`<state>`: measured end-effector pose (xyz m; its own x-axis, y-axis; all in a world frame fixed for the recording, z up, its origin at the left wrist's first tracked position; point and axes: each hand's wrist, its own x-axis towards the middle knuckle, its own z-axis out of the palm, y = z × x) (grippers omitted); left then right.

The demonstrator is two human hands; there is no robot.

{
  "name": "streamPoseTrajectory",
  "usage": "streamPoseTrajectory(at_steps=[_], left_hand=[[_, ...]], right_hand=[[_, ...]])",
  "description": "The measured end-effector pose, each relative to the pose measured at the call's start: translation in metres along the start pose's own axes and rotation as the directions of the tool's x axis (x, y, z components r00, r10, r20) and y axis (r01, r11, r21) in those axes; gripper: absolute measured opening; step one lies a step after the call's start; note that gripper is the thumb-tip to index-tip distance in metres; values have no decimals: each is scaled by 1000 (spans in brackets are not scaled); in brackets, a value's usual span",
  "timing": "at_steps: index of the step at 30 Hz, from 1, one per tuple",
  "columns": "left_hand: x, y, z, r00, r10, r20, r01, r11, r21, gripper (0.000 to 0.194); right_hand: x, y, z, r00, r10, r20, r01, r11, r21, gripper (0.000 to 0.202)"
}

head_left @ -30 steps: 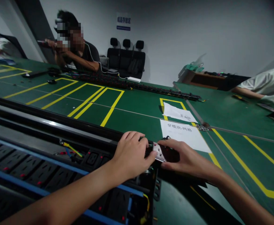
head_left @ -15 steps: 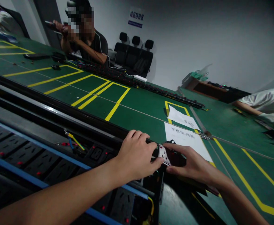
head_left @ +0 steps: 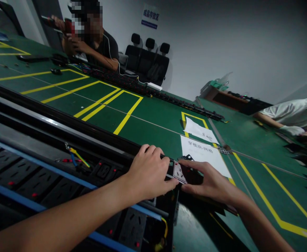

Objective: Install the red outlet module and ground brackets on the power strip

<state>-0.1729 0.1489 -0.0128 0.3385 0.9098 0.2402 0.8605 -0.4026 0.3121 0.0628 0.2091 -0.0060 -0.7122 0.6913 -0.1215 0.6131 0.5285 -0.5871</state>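
A socket module (head_left: 179, 171) with slotted outlets, its face catching the light, sits at the end of a long black metal strip (head_left: 127, 150). My right hand (head_left: 211, 180) pinches the module between thumb below and fingers above. My left hand (head_left: 149, 171) curls over the strip just left of the module, its thumb stretched toward the module's lower edge. What lies under the left palm is hidden. Nearer to me are finished-looking rows of black sockets (head_left: 134, 224) with small red parts, edged by blue strips (head_left: 101, 238).
Loose yellow, blue and red wires (head_left: 77, 157) stick up left of my hands. Labelled paper sheets (head_left: 208, 157) lie on the green table (head_left: 153, 119) marked with yellow tape. Across it, a person (head_left: 101, 49) holds a tool near another long strip (head_left: 185, 103). A gloved co-worker's hand (head_left: 292, 130) is at right.
The view has shifted slightly, so everything appears a little further left. Both hands keep their places at the strip's end, and slightly more of the module's face shows.
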Motion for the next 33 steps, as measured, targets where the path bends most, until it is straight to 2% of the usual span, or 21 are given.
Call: streamPoseTrajectory(at_steps=[7, 15, 19, 24, 33], left_hand=[[1, -2, -2, 1000, 8, 10, -9, 1000, 3, 48], [3, -2, -3, 999, 24, 37, -26, 998, 52, 49], [4, -1, -4, 999, 25, 48, -27, 999, 39, 48], [5, -2, -6, 997, 14, 72, -13, 1000, -14, 47], [3, -4, -7, 996, 47, 77, -47, 999, -10, 42]], right_hand=[[2, -2, -1, 999, -31, -14, 32, 999, 36, 51], [4, -11, -3, 999, -42, 21, 39, 990, 132, 40], [4, -11, -4, 998, -55, 18, 51, 988, 146, 42], [4, -11, -4, 997, -80, 8, 78, 988, 136, 43], [4, -19, -10, 994, -101, 32, 98, 993, 72, 29]])
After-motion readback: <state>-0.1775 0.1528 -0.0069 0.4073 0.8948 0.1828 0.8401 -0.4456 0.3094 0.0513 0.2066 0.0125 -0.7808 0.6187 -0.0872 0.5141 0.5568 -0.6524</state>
